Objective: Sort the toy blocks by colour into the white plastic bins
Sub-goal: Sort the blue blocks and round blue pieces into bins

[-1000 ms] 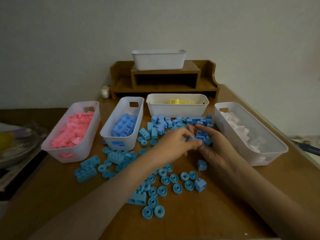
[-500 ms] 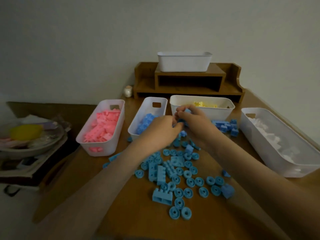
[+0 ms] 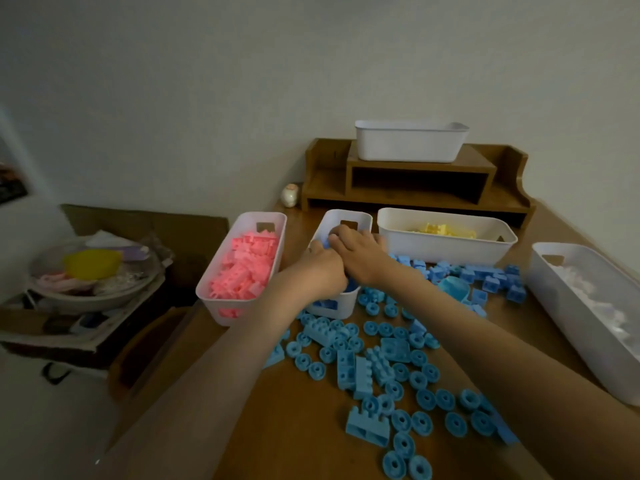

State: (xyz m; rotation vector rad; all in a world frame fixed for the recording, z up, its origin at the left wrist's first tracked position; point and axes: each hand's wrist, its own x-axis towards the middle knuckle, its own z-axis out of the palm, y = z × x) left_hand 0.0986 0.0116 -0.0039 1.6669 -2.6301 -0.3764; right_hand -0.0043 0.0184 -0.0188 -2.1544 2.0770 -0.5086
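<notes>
- Both hands sit bunched together over the blue bin (image 3: 363, 223) at mid-frame: left hand (image 3: 320, 271), right hand (image 3: 358, 254). Some blue peeks out by the left thumb, but I can't tell what either one actually grips.
- I'd let go low, inside the walls, so nothing bounces out.
- The bin's long axis runs up-frame with the handle slot at the far end, between the pink bin (image 3: 244, 220) and yellow bin (image 3: 433, 247).

Wooden desk shelf (image 3: 415, 181) stands at the far edge of the table (image 3: 294, 427), against the wall; small pale jar (image 3: 290, 195) just beside its left end; dish (image 3: 93, 296) holding a yellow object (image 3: 91, 264) left of the table.
</notes>
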